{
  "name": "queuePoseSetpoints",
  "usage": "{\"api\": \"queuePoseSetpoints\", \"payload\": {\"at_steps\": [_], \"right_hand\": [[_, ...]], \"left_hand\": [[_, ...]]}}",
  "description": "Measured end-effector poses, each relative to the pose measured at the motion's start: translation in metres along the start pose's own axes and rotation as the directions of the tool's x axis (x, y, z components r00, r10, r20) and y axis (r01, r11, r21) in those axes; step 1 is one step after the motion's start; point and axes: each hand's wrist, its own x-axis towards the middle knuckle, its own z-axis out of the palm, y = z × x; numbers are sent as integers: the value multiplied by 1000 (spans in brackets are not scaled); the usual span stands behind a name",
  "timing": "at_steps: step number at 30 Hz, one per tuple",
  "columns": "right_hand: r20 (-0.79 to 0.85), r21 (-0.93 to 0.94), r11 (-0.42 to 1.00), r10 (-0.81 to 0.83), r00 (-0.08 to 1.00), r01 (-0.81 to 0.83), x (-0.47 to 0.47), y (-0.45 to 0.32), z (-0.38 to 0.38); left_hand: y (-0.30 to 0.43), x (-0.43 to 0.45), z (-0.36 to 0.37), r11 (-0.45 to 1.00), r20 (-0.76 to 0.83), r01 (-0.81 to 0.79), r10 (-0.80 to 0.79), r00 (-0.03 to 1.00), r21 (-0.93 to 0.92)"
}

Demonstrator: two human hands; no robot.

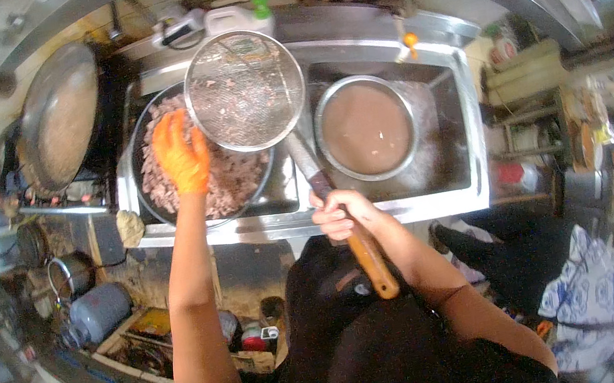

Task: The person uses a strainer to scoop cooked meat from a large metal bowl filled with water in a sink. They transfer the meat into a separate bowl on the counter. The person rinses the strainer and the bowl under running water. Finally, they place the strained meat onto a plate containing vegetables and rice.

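Observation:
My right hand [347, 213], bare, grips the long handle of a round wire-mesh skimmer [244, 89] with a wooden grip. Its mesh, with small meat-like bits stuck to it, hangs over the divider of a steel double sink [265, 232] and covers part of a wide basin [142, 197] in the left bowl. Pinkish-brown pieces that look like raw meat [236, 185] fill this basin. On them rests my left hand [181, 155] in an orange glove, fingers spread. A metal pot [366, 127] of cloudy brown liquid stands in the right bowl.
A large wok [65, 119] leans at the left. Behind the sink stands a white jug with a green cap [232, 19]; an orange-handled tap [410, 42] is at the back right. A cloth [131, 227] lies on the left rim. A blue-grey gas cylinder [100, 311] stands lower left.

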Motion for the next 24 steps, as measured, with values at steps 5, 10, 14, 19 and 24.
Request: {"api": "queuePoseSetpoints", "payload": {"at_steps": [5, 10, 14, 19, 24], "right_hand": [[-451, -330, 936, -271, 850, 124, -128, -5, -18], [-515, -813, 381, -824, 238, -440, -185, -45, -110], [-268, -719, 85, -950, 162, -690, -191, -109, -205], [-876, -480, 707, -420, 238, -519, -203, -135, -179], [-838, -139, 927, 77, 540, -348, -198, -125, -187]], "left_hand": [[-10, -72, -41, 972, -35, 234, -233, 972, 22], [-13, -145, -68, 893, -15, 435, -436, 900, 113], [7, -168, -80, 828, -21, 534, -538, 842, 171], [35, -189, -107, 766, -95, 620, -614, 784, 168], [58, -219, -118, 733, -143, 656, -641, 754, 179]]}}
